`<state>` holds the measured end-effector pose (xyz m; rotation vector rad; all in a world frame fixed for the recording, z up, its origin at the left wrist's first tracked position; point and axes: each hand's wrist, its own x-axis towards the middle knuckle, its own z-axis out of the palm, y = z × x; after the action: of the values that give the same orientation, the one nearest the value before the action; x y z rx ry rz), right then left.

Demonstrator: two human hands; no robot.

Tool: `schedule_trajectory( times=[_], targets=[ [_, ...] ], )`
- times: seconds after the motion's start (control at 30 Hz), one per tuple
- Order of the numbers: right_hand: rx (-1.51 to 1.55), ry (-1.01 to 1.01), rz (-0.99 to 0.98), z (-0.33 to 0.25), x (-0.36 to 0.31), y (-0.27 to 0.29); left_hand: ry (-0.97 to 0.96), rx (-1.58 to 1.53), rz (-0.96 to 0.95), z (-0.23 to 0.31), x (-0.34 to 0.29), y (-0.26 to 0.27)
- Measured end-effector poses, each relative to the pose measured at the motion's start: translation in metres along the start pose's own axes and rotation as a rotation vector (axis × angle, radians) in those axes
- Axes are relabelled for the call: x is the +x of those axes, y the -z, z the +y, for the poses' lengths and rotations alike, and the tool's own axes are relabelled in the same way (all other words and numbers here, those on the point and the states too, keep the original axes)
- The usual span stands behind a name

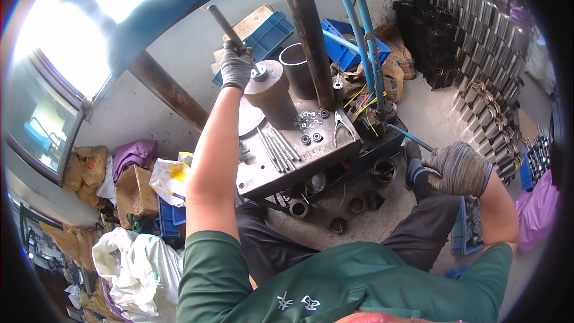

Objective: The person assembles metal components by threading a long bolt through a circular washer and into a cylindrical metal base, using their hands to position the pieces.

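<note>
My left hand (237,66), in a grey work glove, is wrapped round a dark metal rod (222,23) that stands tilted. The lower end is by a small bright ring-shaped part (259,73) on top of a thick steel cylinder (272,100); whether they touch I cannot tell. The cylinder rests on the metal bench of a press (263,186). Over on the right, my gloved right hand (459,169) is closed on the end of a blue lever (411,137) that comes from the machine's side.
On the bench lie several thin metal shafts (278,151), bearings (306,140), circlip pliers (342,128) and an open dark tube (296,63). Blue pipes (363,30) and a steel column (306,36) rise behind. Stacked metal cylinders (484,30) stand right; white sacks (137,269) lie left.
</note>
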<state>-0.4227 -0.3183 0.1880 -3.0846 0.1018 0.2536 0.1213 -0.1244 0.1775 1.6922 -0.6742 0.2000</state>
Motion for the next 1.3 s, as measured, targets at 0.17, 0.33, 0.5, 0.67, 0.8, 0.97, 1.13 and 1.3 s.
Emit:
schedule_trajectory(
  times=[0.17, 0.33, 0.5, 0.67, 0.8, 0.97, 1.13, 1.3],
  targets=[
    [-0.077, -0.036, -0.174, 0.000, 0.010, 0.005, -0.071, 0.078, -0.037, -0.012, -0.005, -0.003],
    [-0.049, -0.072, -0.167, 0.003, 0.005, -0.001, -0.133, 0.132, 0.097, -0.016, -0.026, -0.027],
    [-0.111, 0.003, -0.029, 0.007, -0.010, -0.033, -0.010, 0.070, 0.126, -0.017, -0.039, -0.015],
    [-0.022, -0.111, -0.060, -0.018, -0.029, -0.064, -0.077, 0.179, 0.155, -0.036, -0.031, -0.007],
    [0.122, -0.252, 0.077, -0.039, -0.033, -0.074, -0.056, 0.154, 0.127, -0.031, -0.031, -0.013],
    [0.198, -0.338, 0.180, -0.045, -0.035, -0.081, 0.017, 0.091, 0.073, -0.018, -0.038, -0.014],
    [0.277, -0.433, 0.165, -0.047, -0.030, -0.078, 0.011, 0.104, 0.078, -0.015, -0.039, -0.006],
    [0.267, -0.425, 0.197, -0.047, -0.027, -0.074, 0.031, 0.016, 0.060, -0.012, -0.041, -0.005]
  ],
)
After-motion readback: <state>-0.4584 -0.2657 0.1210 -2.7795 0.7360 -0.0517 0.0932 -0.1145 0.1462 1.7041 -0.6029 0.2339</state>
